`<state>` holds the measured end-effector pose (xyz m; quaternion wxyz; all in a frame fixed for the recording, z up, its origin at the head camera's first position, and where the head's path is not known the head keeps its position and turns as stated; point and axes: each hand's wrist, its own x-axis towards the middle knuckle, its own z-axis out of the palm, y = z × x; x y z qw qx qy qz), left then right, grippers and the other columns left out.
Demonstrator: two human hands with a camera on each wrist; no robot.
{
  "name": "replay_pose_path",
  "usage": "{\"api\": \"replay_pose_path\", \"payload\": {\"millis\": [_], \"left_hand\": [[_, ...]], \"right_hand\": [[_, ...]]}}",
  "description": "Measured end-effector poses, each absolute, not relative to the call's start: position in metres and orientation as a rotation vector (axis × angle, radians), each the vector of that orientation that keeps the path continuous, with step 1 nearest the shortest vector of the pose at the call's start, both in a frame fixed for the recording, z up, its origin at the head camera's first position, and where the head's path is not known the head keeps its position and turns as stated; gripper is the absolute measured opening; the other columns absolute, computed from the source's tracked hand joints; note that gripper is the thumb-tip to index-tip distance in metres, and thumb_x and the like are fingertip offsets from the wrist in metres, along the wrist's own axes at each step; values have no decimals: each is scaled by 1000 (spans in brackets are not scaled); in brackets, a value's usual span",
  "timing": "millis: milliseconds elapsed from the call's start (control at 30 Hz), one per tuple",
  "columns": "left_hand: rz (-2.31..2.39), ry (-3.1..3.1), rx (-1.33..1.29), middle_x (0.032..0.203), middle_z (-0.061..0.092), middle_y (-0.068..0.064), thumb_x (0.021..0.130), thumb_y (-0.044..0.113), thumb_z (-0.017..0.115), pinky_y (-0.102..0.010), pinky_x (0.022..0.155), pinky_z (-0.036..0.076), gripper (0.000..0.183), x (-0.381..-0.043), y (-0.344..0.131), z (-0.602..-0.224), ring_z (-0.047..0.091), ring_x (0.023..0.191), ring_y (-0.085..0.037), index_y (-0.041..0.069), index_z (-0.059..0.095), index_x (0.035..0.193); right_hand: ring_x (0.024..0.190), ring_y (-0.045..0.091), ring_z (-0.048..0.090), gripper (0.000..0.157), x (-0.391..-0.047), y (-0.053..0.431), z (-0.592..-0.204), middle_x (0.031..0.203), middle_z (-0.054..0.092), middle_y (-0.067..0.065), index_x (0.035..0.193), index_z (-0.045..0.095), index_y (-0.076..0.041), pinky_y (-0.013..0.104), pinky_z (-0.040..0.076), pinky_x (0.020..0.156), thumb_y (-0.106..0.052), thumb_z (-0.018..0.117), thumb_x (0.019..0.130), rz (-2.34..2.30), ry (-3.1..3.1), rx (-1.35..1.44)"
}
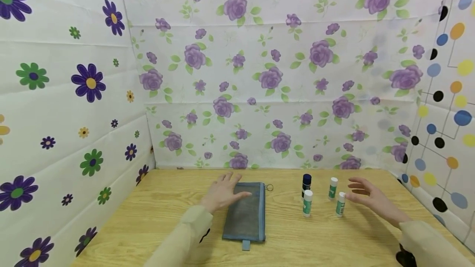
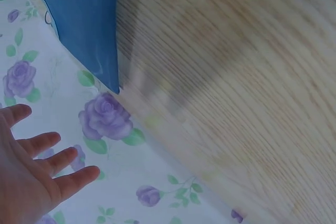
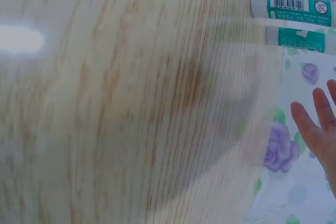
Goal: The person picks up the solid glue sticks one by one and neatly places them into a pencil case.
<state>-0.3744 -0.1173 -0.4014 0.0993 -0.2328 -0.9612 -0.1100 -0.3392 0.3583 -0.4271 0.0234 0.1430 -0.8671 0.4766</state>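
My left hand [image 1: 222, 193] hovers at the left edge of a blue mesh zip pouch [image 1: 245, 215], fingers spread and nothing in its grasp. The pouch lies flat, with a ring [image 1: 269, 187] at its upper right corner and a small tab [image 1: 246, 245] at the bottom. Off to the right stand several upright glue sticks: white-and-green ones at the front left [image 1: 307, 205], front right [image 1: 340, 206] and back right [image 1: 332, 188], plus a dark blue one [image 1: 306, 183] behind. Just right of this group, my right hand [image 1: 375, 201] is held with loosely bent fingers, holding nothing.
The wood-grain table [image 1: 148, 213] meets a flowered sheet [image 1: 256, 114] along its back edge. Another flower-print sheet [image 1: 55, 106] borders the left side, and a dotted one [image 1: 454, 135] the right.
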Motion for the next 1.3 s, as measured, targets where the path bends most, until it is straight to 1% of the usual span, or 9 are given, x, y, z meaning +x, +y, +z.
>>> {"api": "replay_pose_path", "payload": {"millis": [167, 267, 533, 600, 733, 833, 967, 1067, 1300], "left_hand": [[-242, -2878, -680, 139, 31, -14, 77, 76, 32, -57, 89, 29, 84, -375, -109, -405, 30, 123, -38, 20, 35, 140], [-215, -2889, -661, 137, 33, -16, 76, 76, 32, -57, 86, 31, 85, -375, -104, -408, 34, 120, -38, 19, 37, 139], [-236, -2931, -639, 140, 30, -14, 79, 74, 32, -56, 89, 30, 82, -375, -86, -410, 30, 123, -36, 21, 34, 141], [-243, -2929, -645, 140, 30, -13, 79, 74, 32, -55, 88, 31, 82, -374, -82, -409, 31, 123, -36, 20, 34, 141], [-216, -2922, -663, 139, 31, -13, 77, 77, 26, -52, 88, 33, 87, -373, -75, -411, 32, 122, -34, 19, 34, 141], [-199, -2927, -675, 139, 31, -14, 76, 78, 24, -50, 91, 32, 88, -373, -70, -413, 33, 122, -34, 19, 34, 141], [-182, -2935, -679, 139, 30, -16, 79, 74, 29, -51, 94, 27, 83, -374, -65, -416, 32, 122, -36, 18, 36, 140], [-137, -2932, -676, 138, 31, -17, 81, 70, 33, -53, 93, 27, 79, -375, -62, -419, 32, 122, -37, 17, 38, 139], [-56, -2932, -646, 138, 32, -15, 81, 71, 32, -53, 87, 35, 79, -373, -54, -427, 33, 122, -35, 17, 40, 138]], "right_hand": [[113, 46, 36, 61, -340, 355, -429, 130, 34, 27, 137, 30, -4, 49, 42, 79, -25, 60, 88, 1517, -2650, 484], [112, 46, 37, 58, -341, 353, -430, 128, 36, 28, 134, 33, -3, 47, 43, 78, -22, 61, 87, 1540, -2637, 499], [111, 47, 38, 58, -340, 352, -431, 125, 40, 28, 131, 35, 1, 43, 45, 77, -19, 64, 85, 1597, -2638, 517], [110, 46, 39, 58, -339, 351, -431, 124, 41, 27, 130, 37, 2, 41, 46, 76, -19, 65, 85, 1592, -2641, 520], [109, 44, 42, 55, -339, 350, -431, 122, 44, 23, 128, 40, 2, 40, 46, 76, -21, 65, 84, 1582, -2656, 504], [108, 42, 43, 55, -339, 350, -432, 120, 46, 22, 127, 41, 2, 40, 46, 76, -21, 65, 84, 1587, -2661, 494], [105, 41, 46, 55, -341, 350, -434, 118, 47, 23, 127, 41, 6, 39, 46, 76, -19, 66, 84, 1603, -2646, 494], [104, 40, 47, 55, -342, 349, -436, 117, 47, 23, 126, 41, 6, 39, 47, 75, -18, 66, 83, 1609, -2643, 507], [102, 38, 49, 55, -343, 346, -438, 115, 49, 21, 125, 41, 8, 38, 47, 75, -17, 66, 83, 1610, -2640, 533]]}}
